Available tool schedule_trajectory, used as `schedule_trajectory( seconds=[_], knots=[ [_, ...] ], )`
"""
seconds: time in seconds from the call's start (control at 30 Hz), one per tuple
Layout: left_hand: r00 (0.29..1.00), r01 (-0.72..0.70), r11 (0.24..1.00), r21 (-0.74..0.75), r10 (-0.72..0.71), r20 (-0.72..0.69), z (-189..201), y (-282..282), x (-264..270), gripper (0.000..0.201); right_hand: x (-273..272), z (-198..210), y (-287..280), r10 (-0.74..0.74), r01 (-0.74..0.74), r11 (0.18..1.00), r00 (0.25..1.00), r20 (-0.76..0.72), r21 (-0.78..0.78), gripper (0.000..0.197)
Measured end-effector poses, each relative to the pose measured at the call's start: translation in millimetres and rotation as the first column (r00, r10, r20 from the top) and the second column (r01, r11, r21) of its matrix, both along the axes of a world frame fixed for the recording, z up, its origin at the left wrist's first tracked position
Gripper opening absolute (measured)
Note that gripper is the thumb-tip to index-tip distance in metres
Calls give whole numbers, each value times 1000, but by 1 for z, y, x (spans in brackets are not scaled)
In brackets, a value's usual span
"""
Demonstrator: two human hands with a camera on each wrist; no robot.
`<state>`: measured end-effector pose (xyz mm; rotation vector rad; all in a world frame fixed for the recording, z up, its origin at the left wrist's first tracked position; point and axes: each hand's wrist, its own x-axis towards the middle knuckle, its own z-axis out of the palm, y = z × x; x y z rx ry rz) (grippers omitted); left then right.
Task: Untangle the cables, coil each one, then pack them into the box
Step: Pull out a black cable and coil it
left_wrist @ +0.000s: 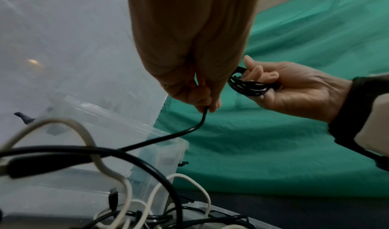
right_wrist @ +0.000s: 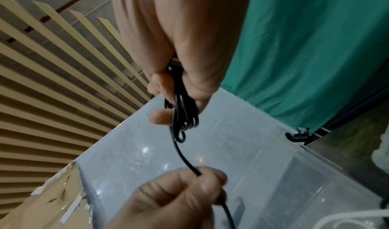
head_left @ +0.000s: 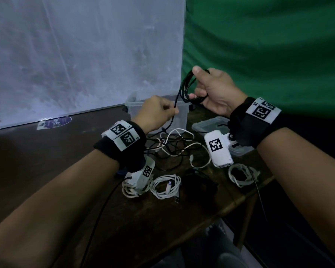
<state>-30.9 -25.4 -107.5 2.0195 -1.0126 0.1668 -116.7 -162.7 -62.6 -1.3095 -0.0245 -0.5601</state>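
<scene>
While the right hand (head_left: 214, 91) grips a bundle of black loops, the black cable (head_left: 177, 101) runs down-left from that bundle to the left hand (head_left: 155, 113), which pinches it btwn thumb & fingers. Both hands are raised above the table (head_left: 46, 161), just in front of the clear box (head_left: 180, 113) near the far edge. So the slack's long axis is roughly vertical, tilted toward the left hand, w/ the tail dropping below the pinch into the tangle (head_left: 174, 146) of black & white leads on the table in front of the box.

Judgement: coiling is partway. The next wrap needs the left hand to bring slack up & right to the coil; it's the nearer hand to the loose run, the right only anchors. Risk: the tail looks caught in the tangle, so a pull may drag other leads.

Finished white coils (head_left: 165, 185) lie toward the near edge, another (head_left: 240, 175) near the right edge. The lid (head_left: 207, 123) sits right of the box.
</scene>
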Motion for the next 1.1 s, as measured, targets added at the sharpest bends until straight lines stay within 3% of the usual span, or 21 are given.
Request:
schedule_trajectory(
  seconds=[0.2, 0.3, 0.4, 0.5, 0.73, 1.1],
  knots=[
    [989, 10, 959, 282, 32, -146, -3, 13, 2, 28, -2, 9, -1, -35, 28, 997, 996, 82, 75, 21],
    [980, -24, 955, 295, 81, -180, 1, 20, 7, 23, -1, 8, -3, -52, 43, 992, 996, 74, 118, 22],
    [948, -47, 996, 75, 68, -312, 10, 23, 8, 16, 2, 3, -3, -25, 21, 994, 999, 30, 106, 26],
    [903, -56, 983, -175, -25, -428, 19, 26, 7, 14, 4, -4, 0, 32, -31, 998, 999, -12, 62, 30],
    [815, -151, 829, -538, -203, -542, 26, 25, 6, 15, 6, -20, 13, 114, -118, 993, 989, -99, -32, 27],
    [585, -254, 611, -750, -520, -622, 4, 10, 9, 16, 19, -35, 26, 205, -201, 979, 967, -153, 41, 23]
  ],
)
